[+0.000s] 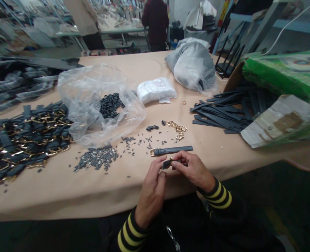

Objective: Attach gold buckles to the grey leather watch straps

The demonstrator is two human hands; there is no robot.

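Note:
Near the table's front edge, my left hand (155, 185) pinches one end of a dark strap (166, 163). My right hand (193, 168) grips the same strap close by, where a small gold buckle (171, 159) shows at the fingertips. Part of the strap is hidden behind the right fingers. Just beyond my hands lies another dark strap (174, 150) with a gold buckle at its left end. Farther back rest several loose gold buckles (179, 135) and a few small black loops (152, 128). Left of my hands, tiny dark pieces (97, 157) are spread in a heap.
Finished-looking buckled straps (26, 140) are piled at left. A clear plastic bag (78, 119) holds black loops. Behind stand a white packet (156, 90) and a stuffed bag (194, 66). At right, dark strips (220, 113) spill from a green box (286, 73). Two people stand beyond the table.

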